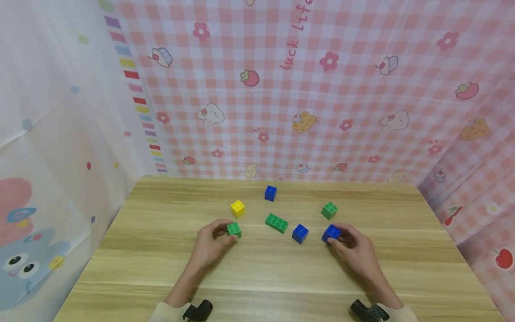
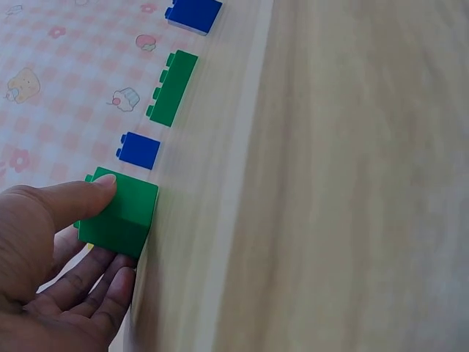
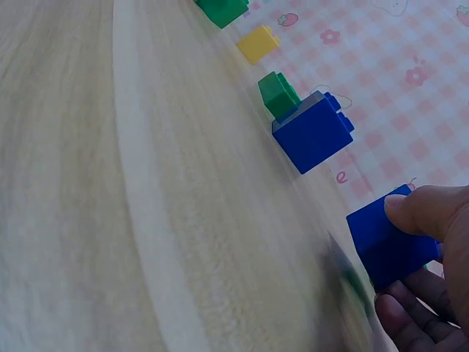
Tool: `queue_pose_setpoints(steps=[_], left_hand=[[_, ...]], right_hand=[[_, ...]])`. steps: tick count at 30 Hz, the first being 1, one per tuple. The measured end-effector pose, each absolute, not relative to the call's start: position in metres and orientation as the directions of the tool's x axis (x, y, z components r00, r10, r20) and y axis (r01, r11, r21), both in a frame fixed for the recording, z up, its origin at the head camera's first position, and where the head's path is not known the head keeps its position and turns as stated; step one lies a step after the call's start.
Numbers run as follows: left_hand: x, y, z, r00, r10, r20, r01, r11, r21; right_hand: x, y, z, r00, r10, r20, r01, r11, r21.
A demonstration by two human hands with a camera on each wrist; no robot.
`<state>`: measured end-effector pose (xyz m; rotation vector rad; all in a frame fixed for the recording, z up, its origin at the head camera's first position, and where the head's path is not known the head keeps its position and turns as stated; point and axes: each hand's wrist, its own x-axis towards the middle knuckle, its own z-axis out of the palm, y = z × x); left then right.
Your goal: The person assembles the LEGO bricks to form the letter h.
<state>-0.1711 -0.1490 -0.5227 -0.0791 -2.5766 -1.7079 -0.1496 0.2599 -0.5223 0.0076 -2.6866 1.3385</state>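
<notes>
My left hand (image 1: 211,243) pinches a square green toy brick (image 1: 234,230) between thumb and fingers, studs facing up. In the left wrist view the thumb lies on one side of that green brick (image 2: 121,213), with the fingers under its far side. On the right, my right hand (image 1: 358,252) grips a square blue brick (image 1: 331,233) the same way; the right wrist view shows the thumb across this blue brick (image 3: 392,238). Between the hands, nearer the right one, sits another blue brick (image 1: 300,234). A longer green brick (image 1: 276,223) lies left of it.
Just beyond the left hand is a yellow brick (image 1: 238,209). A third blue brick (image 1: 271,193) sits near the back of the wooden table (image 1: 257,277). Past the right hand stands a square green brick (image 1: 329,210). A patterned cloth (image 1: 265,103) hangs behind the table.
</notes>
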Motion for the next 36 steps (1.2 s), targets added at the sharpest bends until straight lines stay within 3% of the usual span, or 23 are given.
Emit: queue_pose_setpoints(steps=[21,36], left_hand=[[-0.165,-0.135,-0.52,-0.997,0.066,0.038,0.061,0.389,0.919],[-0.163,-0.124,-0.52,-0.995,0.099,-0.005,0.033,0.376,0.926]], right_hand=[[-0.15,0.248,-0.508,-0.995,0.003,0.102,-0.085,0.539,-0.838],[-0.154,0.238,-0.503,-0.976,-0.056,0.21,-0.208,0.518,-0.83]])
